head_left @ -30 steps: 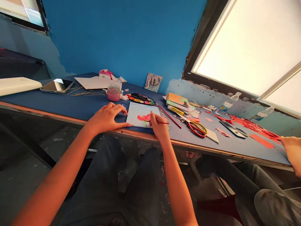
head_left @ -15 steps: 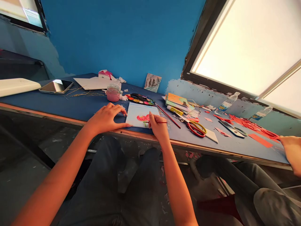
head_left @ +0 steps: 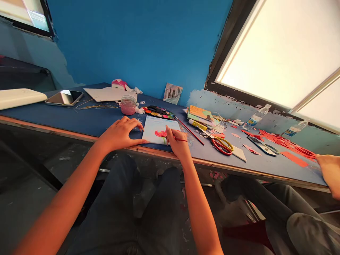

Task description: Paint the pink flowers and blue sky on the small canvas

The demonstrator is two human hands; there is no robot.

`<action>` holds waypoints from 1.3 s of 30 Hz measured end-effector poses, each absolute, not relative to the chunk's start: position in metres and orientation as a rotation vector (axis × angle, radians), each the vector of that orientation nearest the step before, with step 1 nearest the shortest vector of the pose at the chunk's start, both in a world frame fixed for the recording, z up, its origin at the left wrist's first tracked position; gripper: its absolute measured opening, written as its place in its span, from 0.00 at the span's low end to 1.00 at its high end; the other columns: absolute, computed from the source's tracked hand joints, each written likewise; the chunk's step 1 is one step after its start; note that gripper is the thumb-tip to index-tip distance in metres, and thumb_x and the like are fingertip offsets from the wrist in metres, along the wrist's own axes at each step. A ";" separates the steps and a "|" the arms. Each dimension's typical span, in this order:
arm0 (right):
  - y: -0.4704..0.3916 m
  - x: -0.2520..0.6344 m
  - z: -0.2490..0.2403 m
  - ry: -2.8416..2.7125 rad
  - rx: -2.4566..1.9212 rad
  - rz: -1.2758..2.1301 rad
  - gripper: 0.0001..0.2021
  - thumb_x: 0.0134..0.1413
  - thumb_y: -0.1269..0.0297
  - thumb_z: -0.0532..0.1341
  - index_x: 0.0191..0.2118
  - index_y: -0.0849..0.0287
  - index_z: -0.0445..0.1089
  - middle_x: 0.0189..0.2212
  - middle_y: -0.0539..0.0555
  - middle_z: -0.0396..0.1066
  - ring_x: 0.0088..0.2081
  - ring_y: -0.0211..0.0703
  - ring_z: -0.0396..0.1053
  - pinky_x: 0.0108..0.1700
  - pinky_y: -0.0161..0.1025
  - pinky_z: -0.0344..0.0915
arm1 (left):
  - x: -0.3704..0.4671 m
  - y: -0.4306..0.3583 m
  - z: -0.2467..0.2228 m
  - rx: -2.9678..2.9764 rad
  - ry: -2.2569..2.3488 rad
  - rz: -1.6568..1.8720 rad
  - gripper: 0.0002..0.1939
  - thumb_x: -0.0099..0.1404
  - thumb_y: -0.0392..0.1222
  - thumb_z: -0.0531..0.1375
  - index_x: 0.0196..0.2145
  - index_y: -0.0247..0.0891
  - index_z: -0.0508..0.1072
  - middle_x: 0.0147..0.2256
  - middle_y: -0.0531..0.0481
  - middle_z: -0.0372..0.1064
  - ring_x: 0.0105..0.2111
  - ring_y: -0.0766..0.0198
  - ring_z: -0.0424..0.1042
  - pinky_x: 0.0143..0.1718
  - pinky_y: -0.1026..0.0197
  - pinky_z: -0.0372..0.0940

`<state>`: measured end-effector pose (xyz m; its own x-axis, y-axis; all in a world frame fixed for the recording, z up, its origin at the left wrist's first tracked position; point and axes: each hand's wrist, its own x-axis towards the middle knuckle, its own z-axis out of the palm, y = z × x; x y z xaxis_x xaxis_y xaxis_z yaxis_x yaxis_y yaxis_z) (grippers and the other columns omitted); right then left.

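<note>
A small light-blue painting [head_left: 150, 129] with a pink-red flower and a bit of green lies near the table's front edge. My left hand [head_left: 120, 134] rests at its left side, fingers apart, thumb and fingertips by the edge. My right hand [head_left: 178, 141] pinches a thin red paintbrush [head_left: 182, 140] over the right part of the picture, its tip low beside the flower. Behind the painting sits a round paint palette [head_left: 159, 112], with a jar of pink water [head_left: 128, 105] to its left. Another long red brush [head_left: 191, 131] lies to the right.
Right of the painting are scissors [head_left: 221, 145], a glue stick [head_left: 198, 124], stacked papers [head_left: 200, 112] and red paper scraps [head_left: 281, 140]. Two plastic bottles stand or lean near the wall. Another person's hand [head_left: 329, 173] is at far right. A phone [head_left: 64, 97] lies left.
My right hand has shifted slightly, its fingers now covering more of the flower's right side. My left hand stays nearly still.
</note>
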<state>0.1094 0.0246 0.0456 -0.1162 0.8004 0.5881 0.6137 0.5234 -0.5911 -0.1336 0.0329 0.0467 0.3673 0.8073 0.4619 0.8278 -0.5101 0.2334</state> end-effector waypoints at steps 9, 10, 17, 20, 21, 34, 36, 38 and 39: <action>0.025 0.109 0.046 -1.852 -1.224 0.215 0.28 0.69 0.52 0.50 0.17 0.59 0.58 0.16 0.46 0.64 0.25 0.33 0.63 0.48 0.37 0.55 | -0.134 0.034 0.045 -2.542 -1.521 -0.840 0.31 0.59 0.73 0.57 0.46 0.46 0.71 0.50 0.49 0.70 0.51 0.50 0.64 0.55 0.45 0.61; 0.025 0.110 0.046 -1.824 -1.235 0.221 0.28 0.69 0.52 0.50 0.17 0.58 0.57 0.16 0.47 0.63 0.25 0.34 0.62 0.46 0.36 0.56 | -0.134 0.034 0.045 -2.542 -1.521 -0.840 0.30 0.59 0.73 0.57 0.45 0.46 0.71 0.51 0.49 0.70 0.51 0.50 0.64 0.55 0.45 0.60; 0.024 0.109 0.047 -1.831 -1.208 0.277 0.30 0.68 0.46 0.48 0.17 0.58 0.58 0.16 0.47 0.64 0.26 0.35 0.64 0.42 0.35 0.56 | -0.132 0.030 0.048 -2.552 -1.531 -0.827 0.29 0.61 0.71 0.58 0.46 0.45 0.70 0.51 0.47 0.70 0.51 0.51 0.64 0.55 0.46 0.60; 0.025 0.108 0.047 -1.864 -1.215 0.261 0.30 0.69 0.46 0.48 0.17 0.58 0.59 0.17 0.47 0.65 0.27 0.35 0.65 0.48 0.37 0.56 | -0.132 0.030 0.048 -2.557 -1.538 -0.813 0.29 0.61 0.70 0.58 0.47 0.45 0.71 0.52 0.47 0.70 0.51 0.50 0.64 0.55 0.46 0.60; 0.025 0.108 0.047 -1.864 -1.216 0.262 0.30 0.68 0.46 0.48 0.17 0.58 0.59 0.17 0.48 0.66 0.27 0.35 0.66 0.48 0.37 0.57 | -0.132 0.030 0.048 -2.555 -1.538 -0.815 0.29 0.61 0.70 0.58 0.47 0.44 0.71 0.52 0.47 0.70 0.51 0.50 0.64 0.55 0.46 0.59; 0.028 0.109 0.046 -1.788 -1.225 0.280 0.30 0.67 0.44 0.49 0.17 0.57 0.58 0.16 0.49 0.64 0.25 0.36 0.64 0.40 0.36 0.57 | -0.133 0.031 0.047 -2.545 -1.528 -0.834 0.31 0.60 0.73 0.57 0.46 0.45 0.71 0.51 0.47 0.70 0.51 0.50 0.65 0.55 0.47 0.60; 0.029 0.109 0.045 -1.728 -1.242 0.290 0.31 0.66 0.42 0.48 0.17 0.57 0.57 0.15 0.49 0.62 0.25 0.36 0.62 0.37 0.35 0.57 | -0.133 0.032 0.046 -2.546 -1.535 -0.846 0.30 0.59 0.72 0.58 0.46 0.45 0.71 0.51 0.48 0.71 0.52 0.49 0.65 0.55 0.47 0.60; 0.030 0.110 0.045 -1.706 -1.244 0.304 0.31 0.66 0.40 0.47 0.17 0.57 0.57 0.15 0.49 0.62 0.24 0.36 0.61 0.35 0.35 0.57 | -0.133 0.034 0.046 -2.556 -1.542 -0.857 0.29 0.59 0.71 0.58 0.46 0.46 0.72 0.52 0.48 0.71 0.53 0.48 0.65 0.55 0.48 0.59; 0.030 0.110 0.044 -1.712 -1.243 0.312 0.32 0.66 0.40 0.47 0.17 0.57 0.57 0.15 0.49 0.63 0.24 0.36 0.61 0.35 0.35 0.57 | -0.133 0.034 0.046 -2.562 -1.543 -0.861 0.29 0.59 0.71 0.58 0.46 0.46 0.72 0.52 0.48 0.71 0.53 0.48 0.65 0.56 0.48 0.59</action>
